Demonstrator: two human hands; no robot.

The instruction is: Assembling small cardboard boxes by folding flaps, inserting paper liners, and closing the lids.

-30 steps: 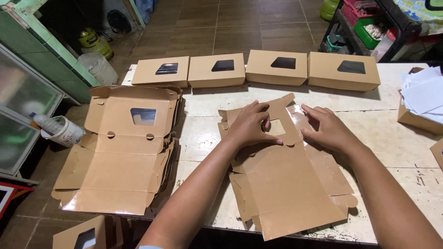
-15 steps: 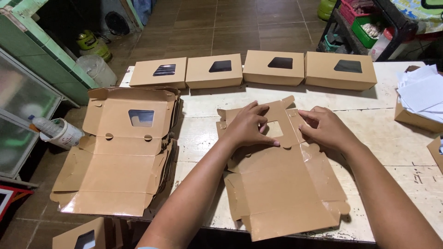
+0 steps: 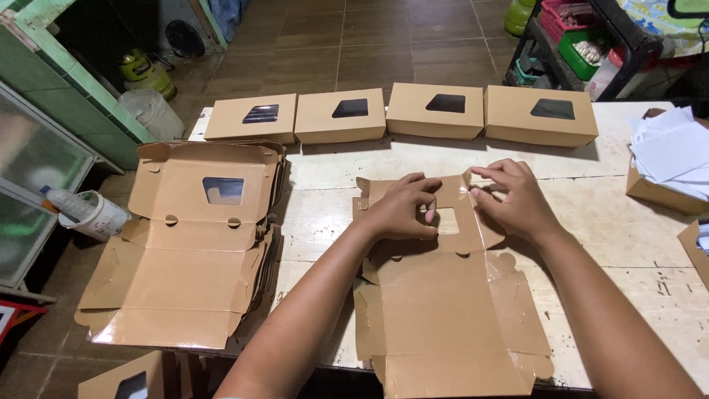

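On the white table [image 3: 635, 244], directly in front of the person, lies a flat brown cardboard blank [image 3: 450, 318] with a square window cut in its upper panel, its glossy inner side turned up. The left hand [image 3: 402, 210] rests on this window panel with the fingers curled and pressed down beside the cutout, so it holds the sheet flat against the table. The right hand [image 3: 517, 196] is at the upper right corner of the same panel; its fingertips seem to pinch a small side flap and lift it a little from the surface, though I cannot tell how firmly. By my judgement the step in hand is the first folding of the lid part, because the rest of the blank is not yet raised. The next move probably calls for bending the flap along its crease while the left hand keeps the panel from sliding, and the crease must be followed exactly or the corner will stand crooked. To the left, partly over the table edge, a stack of unfolded blanks [image 3: 192, 251] waits. At the far edge of the table stand four finished boxes [image 3: 402, 114] in a row, each closed and with a dark window. A pile of white paper sheets [image 3: 672, 151] lies at the right side.
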